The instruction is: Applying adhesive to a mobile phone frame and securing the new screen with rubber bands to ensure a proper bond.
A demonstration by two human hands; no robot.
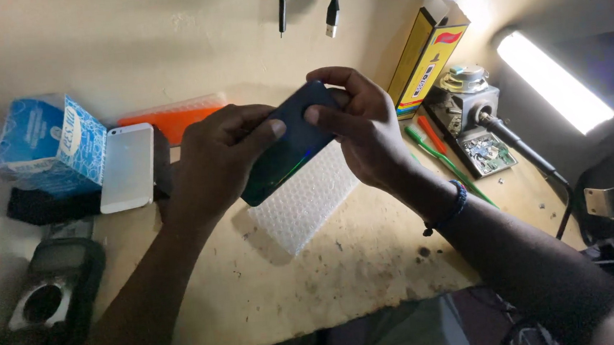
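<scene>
I pinch the dark, flat, glass-faced rectangular phone with both hands: my left hand wraps its lower end, thumb pressed on the face, and my right hand clamps its upper end between thumb and fingers. It hangs tilted just above the clear bubble-wrap sheet. I judge it light, stiff, slick and fragile, so the 2 long edges seem the safest hold. Left of the phone a white slab phone leans by a blue tissue box; right of it stands a yellow carton.
</scene>
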